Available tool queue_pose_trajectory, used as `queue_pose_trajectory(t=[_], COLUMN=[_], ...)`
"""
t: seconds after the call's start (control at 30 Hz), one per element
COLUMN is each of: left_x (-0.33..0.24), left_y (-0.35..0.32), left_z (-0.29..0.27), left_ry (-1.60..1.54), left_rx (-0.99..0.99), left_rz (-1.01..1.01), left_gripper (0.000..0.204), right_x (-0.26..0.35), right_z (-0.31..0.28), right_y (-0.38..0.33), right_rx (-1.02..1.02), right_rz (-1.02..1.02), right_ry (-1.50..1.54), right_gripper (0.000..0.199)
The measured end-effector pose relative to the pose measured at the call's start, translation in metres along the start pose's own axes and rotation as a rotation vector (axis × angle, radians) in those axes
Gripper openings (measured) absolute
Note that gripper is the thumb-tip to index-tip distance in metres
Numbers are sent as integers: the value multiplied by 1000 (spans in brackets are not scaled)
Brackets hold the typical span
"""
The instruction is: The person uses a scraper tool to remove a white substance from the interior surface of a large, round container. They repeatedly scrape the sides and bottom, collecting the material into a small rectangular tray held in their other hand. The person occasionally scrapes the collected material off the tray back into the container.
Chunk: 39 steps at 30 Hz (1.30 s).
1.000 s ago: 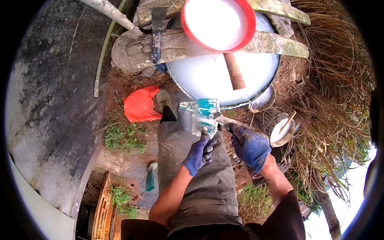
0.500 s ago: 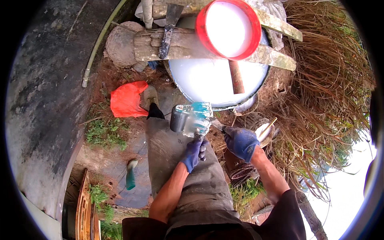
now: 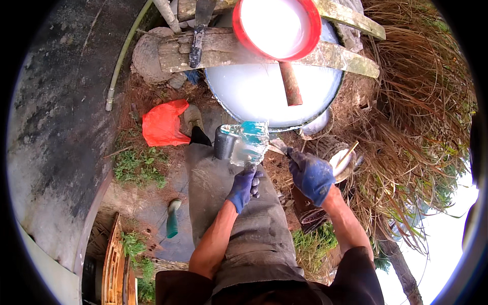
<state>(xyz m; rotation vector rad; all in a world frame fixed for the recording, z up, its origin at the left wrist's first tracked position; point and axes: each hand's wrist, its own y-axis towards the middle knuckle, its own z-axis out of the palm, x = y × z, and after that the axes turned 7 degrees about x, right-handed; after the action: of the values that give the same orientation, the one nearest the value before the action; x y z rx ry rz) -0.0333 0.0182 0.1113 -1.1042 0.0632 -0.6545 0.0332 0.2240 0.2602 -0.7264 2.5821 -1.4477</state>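
My left hand point(image 3: 245, 188), in a purple-blue glove, is closed on the lower end of a teal piece crusted with white point(image 3: 252, 140). A dark grey rounded block point(image 3: 224, 143) sits at that piece's left side. Closed round the handle of a small scraper point(image 3: 277, 146), my blue-gloved right hand point(image 3: 311, 175) is just right of the piece. The scraper's pale blade points left and comes close to the piece's edge; whether they touch I cannot tell. Both hands are above my grey-clad lap, in front of a large tub point(image 3: 239, 113) of white liquid.
Wooden planks point(image 3: 351, 62) lie across the tub, bearing a red bucket point(image 3: 316, 25) of white liquid and a putty knife point(image 3: 197, 46). A brown handle point(image 3: 291, 86) juts from beneath. Left are a red plastic bag point(image 3: 161, 124) and a green boot point(image 3: 172, 223); dry grass point(image 3: 417, 86) hangs right.
The view has shifted slightly, so the tub and red bucket appear higher and further left. Both hands keep their grips; my right hand has moved slightly right, away from the piece.
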Motion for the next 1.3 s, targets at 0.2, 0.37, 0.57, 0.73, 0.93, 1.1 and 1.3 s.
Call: queue_pose_trajectory(t=[0.2, 0.37, 0.57, 0.73, 0.93, 1.1, 1.3], left_x=[-3, -9, -4, -1, -4, -6, -2], left_y=[0, 1, -5, 0, -2, -2, 2], left_z=[-1, 9, 2, 4, 2, 7, -1], left_ry=[54, 78, -6, -44, -14, -37, -24], left_rx=[-40, -11, -7, -9, -21, -19, -25], left_rz=[-23, -46, -14, -27, -9, 7, 11], left_gripper=[39, 41, 43, 38, 37, 39, 42], right_x=[5, -29, 6, 15, 23, 27, 31], right_z=[19, 39, -1, 7, -6, 14, 9], right_y=[17, 110, 13, 46, 71, 37, 61], right_rx=[108, 80, 107, 207, 181, 124, 102], right_rz=[-24, 68, -50, -62, -60, -138, -146], right_ry=[-15, -121, -97, -212, -229, -177, -173], right_gripper=[24, 30, 23, 23, 26, 23, 23])
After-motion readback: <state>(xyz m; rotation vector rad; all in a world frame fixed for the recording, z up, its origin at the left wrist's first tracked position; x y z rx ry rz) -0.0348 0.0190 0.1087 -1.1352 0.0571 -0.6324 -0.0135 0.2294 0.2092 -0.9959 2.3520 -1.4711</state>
